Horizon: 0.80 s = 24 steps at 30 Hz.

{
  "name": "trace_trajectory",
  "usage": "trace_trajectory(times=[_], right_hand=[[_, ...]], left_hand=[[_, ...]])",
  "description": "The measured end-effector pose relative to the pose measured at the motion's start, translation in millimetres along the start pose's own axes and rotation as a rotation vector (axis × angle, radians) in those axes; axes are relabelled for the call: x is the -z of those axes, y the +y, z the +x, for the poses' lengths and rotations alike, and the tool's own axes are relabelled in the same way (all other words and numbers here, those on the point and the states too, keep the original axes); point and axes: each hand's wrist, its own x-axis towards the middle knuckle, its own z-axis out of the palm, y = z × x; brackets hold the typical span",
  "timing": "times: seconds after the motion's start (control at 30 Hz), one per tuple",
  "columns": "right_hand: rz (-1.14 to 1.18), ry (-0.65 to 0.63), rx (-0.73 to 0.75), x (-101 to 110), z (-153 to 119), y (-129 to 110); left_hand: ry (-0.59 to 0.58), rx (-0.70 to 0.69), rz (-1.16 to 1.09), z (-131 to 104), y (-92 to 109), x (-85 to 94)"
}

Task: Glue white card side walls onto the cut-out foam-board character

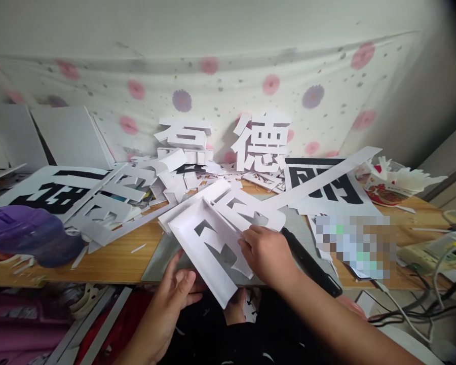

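A white foam-board character piece (213,246) with raised side walls and cut-out openings is tilted over the front edge of the cutting mat (161,263). My right hand (268,253) is closed at its right edge, fingertips curled over the board. My left hand (178,289) is beside its lower left wall, thumb and fingers apart; whether the fingertips touch the wall is hard to tell. Behind it lies another flat white cut-out board (247,208). A long black tool (311,261) lies by my right forearm, partly hidden by it.
Finished white characters (262,144) stand against the flowered cloth (220,96). Printed black-character sheets (323,185), a long white strip (327,177) and foam scraps cover the table. A purple container (30,233) is at left; a paper bowl (389,185) and cables (437,284) are at right.
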Motion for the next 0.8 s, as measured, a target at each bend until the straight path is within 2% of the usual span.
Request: trace_trajectory(times=[0.1, 0.23, 0.3, 0.37, 0.47, 0.53, 0.6, 0.7, 0.8], right_hand=[[-0.007, 0.052, -0.004, -3, -5, 2], [0.005, 0.070, -0.009, -7, -6, 11], [0.016, 0.065, -0.006, -9, -5, 16], [0.026, 0.053, 0.002, -9, -5, 20], [0.035, 0.037, 0.013, -11, -5, 23], [0.040, 0.027, 0.016, -12, -6, 24], [0.055, 0.012, 0.017, -13, -7, 25], [0.082, -0.015, 0.015, -13, -8, 27], [0.109, -0.030, 0.012, -13, -9, 29]], left_hand=[[-0.013, 0.006, -0.043, 7, 0, -4.9], [-0.087, 0.032, -0.050, 10, 3, -9.8], [-0.073, 0.047, 0.003, 12, 4, -5.8], [-0.019, 0.062, 0.104, 21, 3, 7.1], [0.091, -0.038, 0.320, 50, 3, 41.2], [0.214, -0.238, 0.487, 77, 6, 64.1], [0.237, -0.387, 0.710, 104, 12, 78.3], [0.206, -0.485, 0.950, 133, 22, 80.1], [0.088, -0.453, 0.967, 150, 25, 72.4]])
